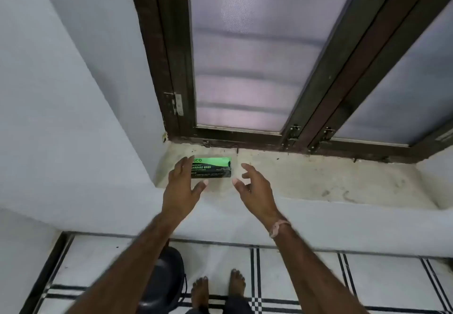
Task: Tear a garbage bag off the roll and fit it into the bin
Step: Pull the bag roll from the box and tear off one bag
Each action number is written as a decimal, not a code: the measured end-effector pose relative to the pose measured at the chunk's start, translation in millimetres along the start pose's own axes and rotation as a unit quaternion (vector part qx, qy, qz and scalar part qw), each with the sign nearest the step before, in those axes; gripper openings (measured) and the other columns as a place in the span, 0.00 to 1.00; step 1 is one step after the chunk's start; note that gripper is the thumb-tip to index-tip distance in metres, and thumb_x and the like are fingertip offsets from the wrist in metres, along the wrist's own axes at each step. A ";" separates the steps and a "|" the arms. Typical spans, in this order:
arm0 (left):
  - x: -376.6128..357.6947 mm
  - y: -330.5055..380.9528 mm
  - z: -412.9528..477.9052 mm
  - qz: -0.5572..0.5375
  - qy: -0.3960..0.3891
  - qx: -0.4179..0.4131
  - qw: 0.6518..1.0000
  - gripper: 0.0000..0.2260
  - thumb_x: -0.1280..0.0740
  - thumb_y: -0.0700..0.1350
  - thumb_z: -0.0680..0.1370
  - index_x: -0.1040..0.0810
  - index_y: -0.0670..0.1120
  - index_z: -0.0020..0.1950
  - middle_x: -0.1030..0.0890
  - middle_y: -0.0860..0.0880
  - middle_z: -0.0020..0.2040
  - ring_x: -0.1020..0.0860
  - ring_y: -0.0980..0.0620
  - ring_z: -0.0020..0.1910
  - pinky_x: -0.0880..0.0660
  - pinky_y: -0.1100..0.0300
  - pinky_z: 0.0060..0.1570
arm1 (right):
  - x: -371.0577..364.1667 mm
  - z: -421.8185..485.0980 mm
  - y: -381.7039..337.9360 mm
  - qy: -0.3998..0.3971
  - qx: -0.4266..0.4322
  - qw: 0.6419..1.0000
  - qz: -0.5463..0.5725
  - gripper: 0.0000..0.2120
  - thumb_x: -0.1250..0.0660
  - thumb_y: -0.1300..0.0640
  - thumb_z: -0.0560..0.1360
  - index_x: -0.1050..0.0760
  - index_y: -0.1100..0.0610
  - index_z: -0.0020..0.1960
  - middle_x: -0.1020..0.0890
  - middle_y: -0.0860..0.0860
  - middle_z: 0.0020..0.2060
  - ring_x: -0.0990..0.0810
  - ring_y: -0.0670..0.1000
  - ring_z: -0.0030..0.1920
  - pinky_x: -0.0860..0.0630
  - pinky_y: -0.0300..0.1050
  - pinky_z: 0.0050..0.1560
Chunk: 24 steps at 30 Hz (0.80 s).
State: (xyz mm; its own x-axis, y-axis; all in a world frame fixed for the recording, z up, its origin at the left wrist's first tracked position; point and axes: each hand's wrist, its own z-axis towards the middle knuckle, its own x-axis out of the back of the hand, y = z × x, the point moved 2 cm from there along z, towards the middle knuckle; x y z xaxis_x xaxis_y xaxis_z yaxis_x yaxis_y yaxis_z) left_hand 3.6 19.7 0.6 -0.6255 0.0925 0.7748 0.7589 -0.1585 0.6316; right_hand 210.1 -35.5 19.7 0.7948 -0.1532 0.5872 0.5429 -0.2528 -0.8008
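Note:
A roll of garbage bags [212, 167] in a black and green wrapper lies on the stone window sill [318, 179], near its left end. My left hand [182, 183] reaches over the roll's left end with fingers spread, holding nothing. My right hand [255, 186] hovers just right of the roll, fingers apart and empty. Whether either hand touches the roll is unclear. A dark bin [161, 282] stands on the floor below the sill, partly hidden by my left forearm.
A brown-framed window with frosted panes [245, 56] rises behind the sill. A white wall [61, 93] closes the left side. My bare feet [218, 289] stand on a white tiled floor with black stripes, right of the bin.

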 end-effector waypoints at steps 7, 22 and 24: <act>-17.1 -7.8 33.1 -0.017 -0.039 0.032 0.999 0.28 0.29 0.50 0.79 0.33 0.51 0.78 0.31 0.42 0.76 0.32 0.40 0.71 0.26 0.48 0.61 | -12.4 58.8 13.7 -0.105 0.016 0.993 -0.046 0.30 0.28 0.52 0.81 0.33 0.53 0.80 0.22 0.60 0.62 0.20 0.57 0.62 0.25 0.46 0.60; 13.8 16.0 19.0 -0.300 0.015 0.051 0.952 0.21 0.26 0.56 0.69 0.22 0.64 0.62 0.21 0.49 0.63 0.21 0.59 0.59 0.25 0.68 0.57 | 45.5 67.8 6.7 -0.164 0.009 0.916 0.366 0.12 0.25 0.60 0.77 0.28 0.58 0.53 0.20 0.57 0.52 0.18 0.47 0.54 0.18 0.49 0.56; 18.3 21.1 18.4 -0.316 0.013 0.053 0.947 0.23 0.26 0.56 0.68 0.22 0.61 0.63 0.21 0.49 0.64 0.21 0.57 0.60 0.25 0.67 0.58 | 47.7 71.9 9.2 -0.099 0.027 0.948 0.301 0.10 0.25 0.62 0.77 0.24 0.55 0.53 0.17 0.55 0.56 0.17 0.51 0.57 0.16 0.51 0.57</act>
State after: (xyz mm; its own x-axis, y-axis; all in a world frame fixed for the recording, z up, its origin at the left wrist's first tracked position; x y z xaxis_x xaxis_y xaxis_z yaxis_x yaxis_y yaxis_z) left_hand 11.6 36.1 28.6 -0.9645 0.1106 0.2400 0.2436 0.0203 0.9697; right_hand 272.6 23.5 31.9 0.9974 -0.0713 -0.0068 -0.0157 -0.1261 -0.9919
